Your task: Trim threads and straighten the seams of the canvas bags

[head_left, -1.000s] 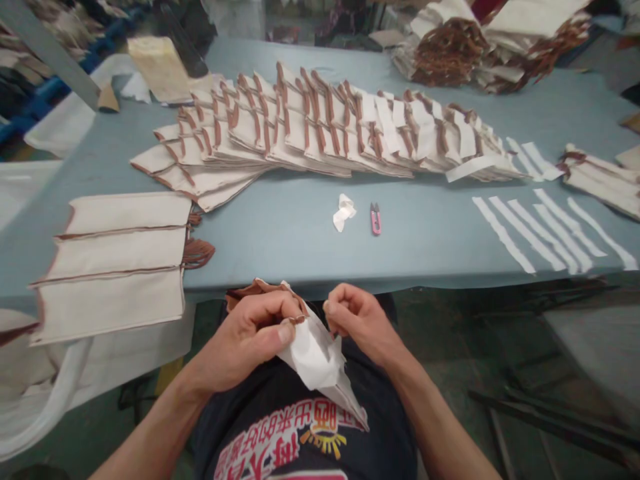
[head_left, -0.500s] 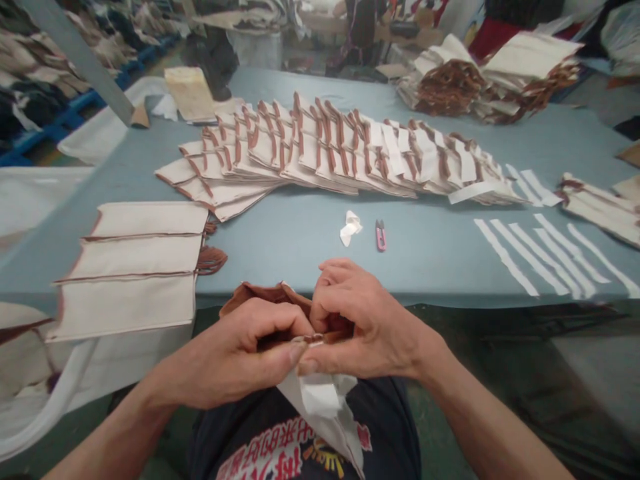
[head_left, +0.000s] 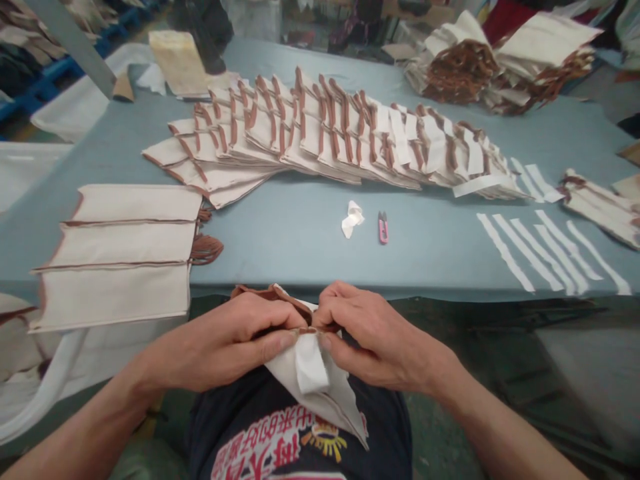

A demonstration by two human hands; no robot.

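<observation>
While the left hand (head_left: 240, 343) and right hand (head_left: 387, 337) tightly pinched the cloth (head_left: 345, 401), the white strip (head_left: 311, 368) pointed from between them toward the shirt (head_left: 220, 413).

A blue-grey table (head_left: 280, 253) spans the frame. At its centre lie pink thread snips (head_left: 383, 229) beside a crumpled white scrap (head_left: 353, 219). Overlapping cream fabric pieces (head_left: 310, 143) with brown edging fan out above them. White strips (head_left: 535, 250) lie at right, folded pieces (head_left: 120, 260) at left, bundled stacks (head_left: 460, 67) at upper right.
</observation>
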